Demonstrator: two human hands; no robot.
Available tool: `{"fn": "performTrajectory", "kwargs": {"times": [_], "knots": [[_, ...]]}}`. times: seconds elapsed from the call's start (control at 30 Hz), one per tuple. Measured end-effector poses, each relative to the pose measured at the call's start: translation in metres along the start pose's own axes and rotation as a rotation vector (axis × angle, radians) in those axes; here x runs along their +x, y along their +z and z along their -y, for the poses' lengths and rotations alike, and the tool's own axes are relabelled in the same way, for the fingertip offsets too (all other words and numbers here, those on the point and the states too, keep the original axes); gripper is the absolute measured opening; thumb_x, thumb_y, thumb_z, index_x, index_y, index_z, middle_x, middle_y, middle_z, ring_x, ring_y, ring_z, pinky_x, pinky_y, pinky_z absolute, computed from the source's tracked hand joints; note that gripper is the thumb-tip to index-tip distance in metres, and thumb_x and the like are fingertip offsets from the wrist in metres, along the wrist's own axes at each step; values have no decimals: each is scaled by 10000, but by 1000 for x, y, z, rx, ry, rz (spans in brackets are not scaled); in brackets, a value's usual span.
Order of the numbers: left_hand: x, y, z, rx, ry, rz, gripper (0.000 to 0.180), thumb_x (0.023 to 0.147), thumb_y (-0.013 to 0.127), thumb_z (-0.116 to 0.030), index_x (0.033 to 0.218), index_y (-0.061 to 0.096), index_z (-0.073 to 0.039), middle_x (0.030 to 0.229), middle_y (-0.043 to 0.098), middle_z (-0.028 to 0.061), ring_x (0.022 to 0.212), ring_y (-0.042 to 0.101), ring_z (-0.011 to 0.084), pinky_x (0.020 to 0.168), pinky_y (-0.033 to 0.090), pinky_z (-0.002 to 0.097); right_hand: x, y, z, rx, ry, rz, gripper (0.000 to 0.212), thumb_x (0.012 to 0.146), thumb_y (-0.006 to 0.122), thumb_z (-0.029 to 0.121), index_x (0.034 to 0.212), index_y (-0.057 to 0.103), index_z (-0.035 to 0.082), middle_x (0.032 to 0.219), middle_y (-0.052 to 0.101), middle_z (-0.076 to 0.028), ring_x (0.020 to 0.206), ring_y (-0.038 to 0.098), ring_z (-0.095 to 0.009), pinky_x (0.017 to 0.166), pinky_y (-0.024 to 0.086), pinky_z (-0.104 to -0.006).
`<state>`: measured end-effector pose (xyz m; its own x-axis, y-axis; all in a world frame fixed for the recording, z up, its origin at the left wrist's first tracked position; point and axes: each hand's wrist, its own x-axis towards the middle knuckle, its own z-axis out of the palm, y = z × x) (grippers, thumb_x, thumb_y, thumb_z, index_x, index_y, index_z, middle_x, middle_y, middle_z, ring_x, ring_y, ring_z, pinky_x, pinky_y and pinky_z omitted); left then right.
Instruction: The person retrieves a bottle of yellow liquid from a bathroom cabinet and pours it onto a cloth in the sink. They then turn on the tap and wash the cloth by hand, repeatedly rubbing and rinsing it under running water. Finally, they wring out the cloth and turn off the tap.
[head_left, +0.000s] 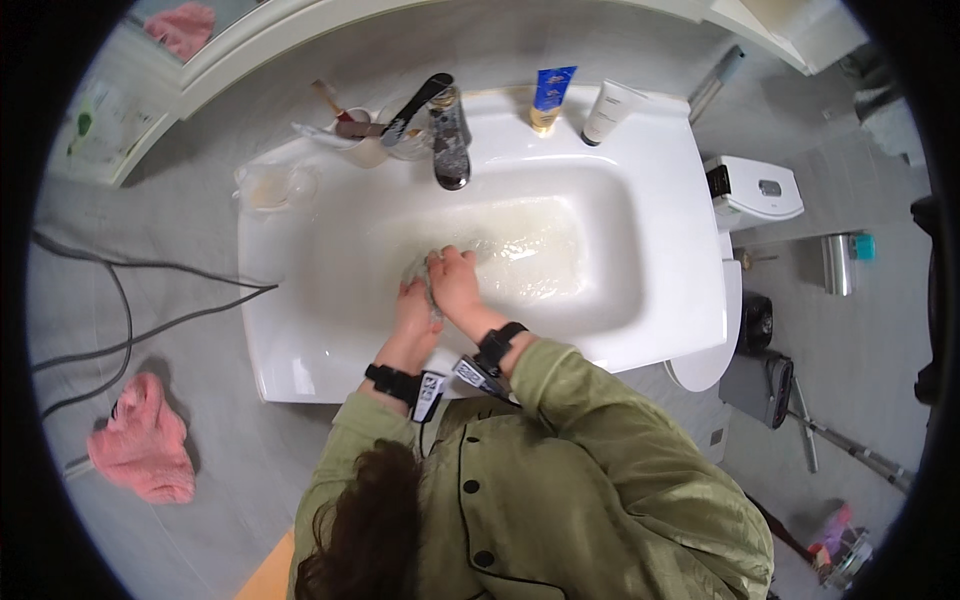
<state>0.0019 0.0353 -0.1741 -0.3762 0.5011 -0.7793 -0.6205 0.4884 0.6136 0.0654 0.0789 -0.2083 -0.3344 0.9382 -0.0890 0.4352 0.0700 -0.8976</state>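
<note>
Over the white sink basin point(620, 230), my two hands are pressed together around a small, wet-looking grey piece that resembles cloth point(420, 268). My left hand point(410, 308) grips its lower left side. From the right, my right hand point(457, 284) closes on it with bent fingers. Most of the piece is hidden by the fingers, so its exact kind is unclear. Cloudy, rippling water point(530, 250) lies in the basin just beyond my right hand. A dark faucet point(452, 165) stands above, with its long black handle tilted up to the right.
A blue tube point(552, 98) and a white tube point(610, 112) stand on the back rim. Cups with brushes point(362, 145) sit left of the faucet, near a clear soap dish point(275, 188). A pink towel point(146, 440) hangs left; black cables point(150, 264) run beside the sink.
</note>
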Motion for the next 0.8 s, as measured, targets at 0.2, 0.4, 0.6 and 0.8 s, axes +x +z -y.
{"fn": "performTrajectory", "kwargs": {"times": [0.2, 0.4, 0.6, 0.8], "knots": [[24, -54, -23, -277, 45, 26, 298, 954, 357, -343, 1094, 525, -141, 939, 572, 35, 770, 534, 129, 505, 435, 302, -9, 36, 29, 148, 55, 204, 217, 885, 479, 220, 910, 534, 11, 868, 578, -246, 862, 533, -443, 745, 436, -496], [22, -72, -25, -75, -101, 170, 286, 965, 342, -306, 1050, 530, -108, 885, 603, 43, 652, 573, 155, 442, 450, 261, 4, 50, 32, 199, 185, 121, 218, 868, 489, 203, 874, 536, -10, 800, 603, -242, 780, 573, -442, 685, 451, -509], [22, -59, -29, -44, -66, 32, 301, 956, 345, -346, 1022, 534, -121, 887, 601, 33, 671, 570, 156, 454, 444, 276, 2, 56, 33, 267, 224, 62, 210, 865, 486, 189, 874, 554, -9, 824, 611, -244, 802, 581, -430, 711, 464, -487], [27, -54, -33, -320, -29, -39, 260, 954, 348, -352, 1007, 525, -168, 802, 573, -8, 499, 471, 96, 312, 249, 207, 11, 52, 28, 231, 120, 117, 205, 859, 492, 181, 877, 574, -6, 798, 610, -245, 768, 587, -422, 672, 470, -471]]}}
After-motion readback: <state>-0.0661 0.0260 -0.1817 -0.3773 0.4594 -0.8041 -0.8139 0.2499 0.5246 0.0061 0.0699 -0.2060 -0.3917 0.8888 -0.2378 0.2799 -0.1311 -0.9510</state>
